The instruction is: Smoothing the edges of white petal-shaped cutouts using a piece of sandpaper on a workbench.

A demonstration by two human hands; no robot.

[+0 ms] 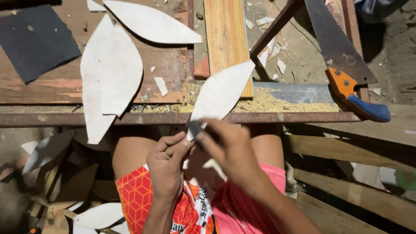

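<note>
A white leaf-shaped board piece (222, 92) slants up to the right over the bench edge. My left hand (168, 164) grips its lower tip from the left. My right hand (229, 149) presses a small dark piece, likely sandpaper (195, 127), against the lower edge of that piece. Both hands are above my lap, over orange and pink shorts (138, 195).
More white leaf-shaped cutouts (110, 73) lie on the wooden bench, beside a dark sandpaper sheet (34, 41). A handsaw with an orange and blue handle (353, 93) rests at right. A wood plank (225, 34) and sawdust (277, 104) sit behind. Offcuts (97, 215) litter the floor.
</note>
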